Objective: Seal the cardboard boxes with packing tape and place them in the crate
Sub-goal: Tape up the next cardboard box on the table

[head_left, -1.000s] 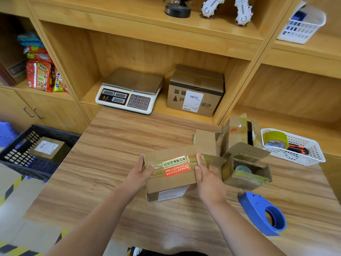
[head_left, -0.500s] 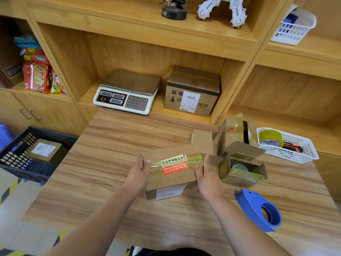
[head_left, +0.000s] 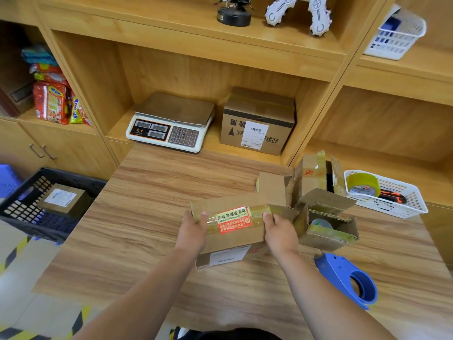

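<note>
The cardboard box point(head_left: 232, 231), nearer the desk point(head_left: 147, 204)'s right edge, is clamped endwise by left hand point(head_left: 192, 228) and right hand point(head_left: 279, 231) fingers; judged light, stiff, best gripped off the slick tape.

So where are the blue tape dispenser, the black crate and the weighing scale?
blue tape dispenser point(head_left: 337, 269): head view, flat blue body.
black crate point(head_left: 73, 177): head view, far rim.
weighing scale point(head_left: 175, 110): head view, metal pan.

Both ends of the taped box point(head_left: 234, 239) are being covered by the left hand point(head_left: 192, 229) and the right hand point(head_left: 280, 232). Its front label point(head_left: 225, 257) is being shown too small to read, tbh. The black crate point(head_left: 73, 176) is being cropped at the left edge, and the roll point(head_left: 321, 223) in the open box point(head_left: 318, 239) is being half hidden by a flap.
</note>
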A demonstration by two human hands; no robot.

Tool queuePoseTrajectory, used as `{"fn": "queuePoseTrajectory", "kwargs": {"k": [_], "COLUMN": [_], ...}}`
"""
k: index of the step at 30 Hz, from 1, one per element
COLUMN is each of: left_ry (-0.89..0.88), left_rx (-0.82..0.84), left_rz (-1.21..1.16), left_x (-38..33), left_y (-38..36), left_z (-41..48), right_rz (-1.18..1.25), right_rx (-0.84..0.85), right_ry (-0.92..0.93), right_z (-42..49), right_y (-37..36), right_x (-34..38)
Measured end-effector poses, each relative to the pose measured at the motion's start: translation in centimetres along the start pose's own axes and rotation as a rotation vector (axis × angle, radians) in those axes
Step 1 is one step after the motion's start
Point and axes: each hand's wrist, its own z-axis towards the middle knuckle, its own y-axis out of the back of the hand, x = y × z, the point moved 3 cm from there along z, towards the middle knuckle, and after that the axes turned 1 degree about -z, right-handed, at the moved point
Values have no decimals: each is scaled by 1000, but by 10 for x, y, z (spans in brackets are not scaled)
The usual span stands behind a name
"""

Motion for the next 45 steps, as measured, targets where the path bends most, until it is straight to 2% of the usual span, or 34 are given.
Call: {"fn": "queuePoseTrajectory", "kwargs": {"k": [4, 10, 18, 25, 33, 38, 45], "left_ry": [-4, -6, -21, -50, 0, 65, 10], "left_rx": [17, 42, 31, 1, -51, -59, -68], "left_rz": [-1, 16, -34, -54, -173, -299, -303], "left_x": [1, 7, 9, 12, 19, 30, 26], "left_y": [-1, -1, -3, 0, 23, 40, 72], "left_z": [0, 5, 6, 3, 1, 0, 5], "right_rz": [9, -156, -202, -63, 97, 149, -126], "right_rx": [-5, 49, -4, 51, -28, -56, -79], "right_ry": [-22, -61, -53, -72, -1, 177, 571], "right_z": [1, 11, 12, 0, -16, -23, -33], "right_y": [0, 3, 5, 4, 5, 8, 2], "right_x": [0, 11, 13, 14, 54, 94, 135]}}
